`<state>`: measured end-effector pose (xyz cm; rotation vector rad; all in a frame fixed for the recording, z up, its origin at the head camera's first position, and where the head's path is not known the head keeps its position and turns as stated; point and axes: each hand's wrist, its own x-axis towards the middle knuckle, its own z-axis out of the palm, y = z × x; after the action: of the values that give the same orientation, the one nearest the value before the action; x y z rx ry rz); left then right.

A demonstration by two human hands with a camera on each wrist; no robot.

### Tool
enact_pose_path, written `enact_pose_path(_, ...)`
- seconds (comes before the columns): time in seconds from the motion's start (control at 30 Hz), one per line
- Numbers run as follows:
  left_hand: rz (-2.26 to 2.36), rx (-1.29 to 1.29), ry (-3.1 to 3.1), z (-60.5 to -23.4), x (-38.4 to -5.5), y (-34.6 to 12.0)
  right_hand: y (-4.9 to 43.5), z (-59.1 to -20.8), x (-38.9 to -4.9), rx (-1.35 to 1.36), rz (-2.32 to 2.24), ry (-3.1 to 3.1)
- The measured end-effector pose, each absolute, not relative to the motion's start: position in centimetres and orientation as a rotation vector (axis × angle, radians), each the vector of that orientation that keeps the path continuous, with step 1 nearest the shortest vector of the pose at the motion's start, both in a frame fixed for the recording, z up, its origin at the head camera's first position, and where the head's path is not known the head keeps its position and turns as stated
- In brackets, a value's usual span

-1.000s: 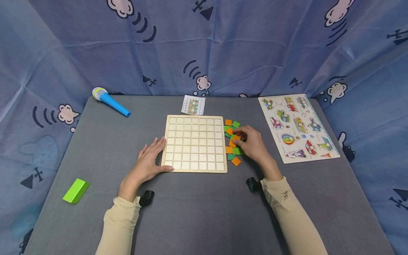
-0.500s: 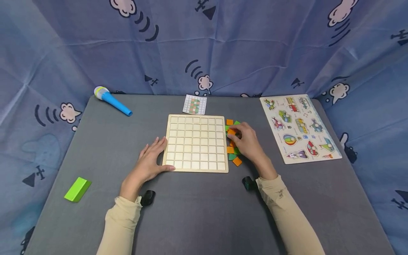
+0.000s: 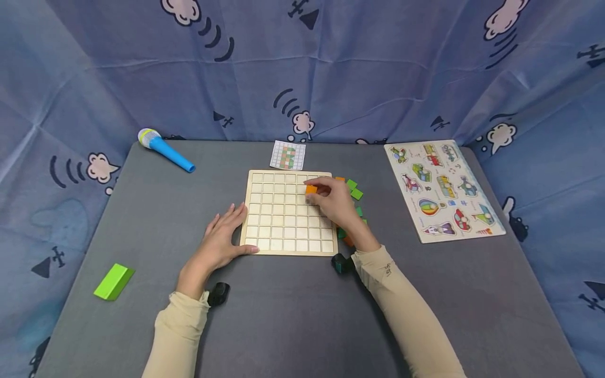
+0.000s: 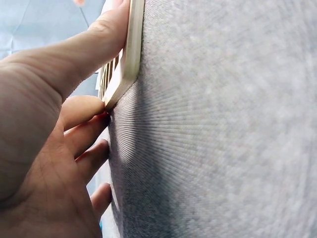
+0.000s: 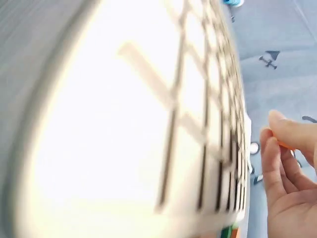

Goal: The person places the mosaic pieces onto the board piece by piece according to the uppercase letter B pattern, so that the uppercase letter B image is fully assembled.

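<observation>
A wooden grid board (image 3: 278, 217) with square cells lies flat on the table. My left hand (image 3: 218, 242) rests at its near left corner, thumb over the front edge and fingers spread along the left side; the left wrist view shows the thumb (image 4: 86, 52) lying on the rim. Over the upper right cells, my right hand (image 3: 336, 202) pinches an orange square tile (image 3: 311, 189) between thumb and fingers. In the right wrist view only a sliver of that tile (image 5: 284, 145) shows. Green tiles (image 3: 356, 194) and orange ones lie beside the board, partly hidden by the right hand.
Behind the board lies a card (image 3: 287, 155) printed with a coloured grid pattern. A picture puzzle board (image 3: 441, 189) is at the right. On the left are a toy microphone (image 3: 167, 151) and a green block (image 3: 114, 282). A patterned curtain (image 3: 302, 68) hangs behind the grey table (image 3: 293, 315).
My right hand has picked an orange tile from the pile and carried it left over the board. The left hand stays at the board's corner.
</observation>
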<state>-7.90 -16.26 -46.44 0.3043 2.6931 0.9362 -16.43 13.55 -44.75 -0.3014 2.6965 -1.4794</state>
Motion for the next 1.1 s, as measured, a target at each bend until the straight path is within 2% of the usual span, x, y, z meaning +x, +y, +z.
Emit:
enact_pose_path(0.57, 0.898, 0.272, 2.682, -46.2, -8.1, -16.1, 8.3, -45.4, -18.9, -0.258, -1.419, 2.659)
enact_pose_path(1.1, 0.889, 0.273, 2.685, -46.1, -8.1, -16.2, 7.0, -45.4, -20.3, -0.225, -1.28, 2.728)
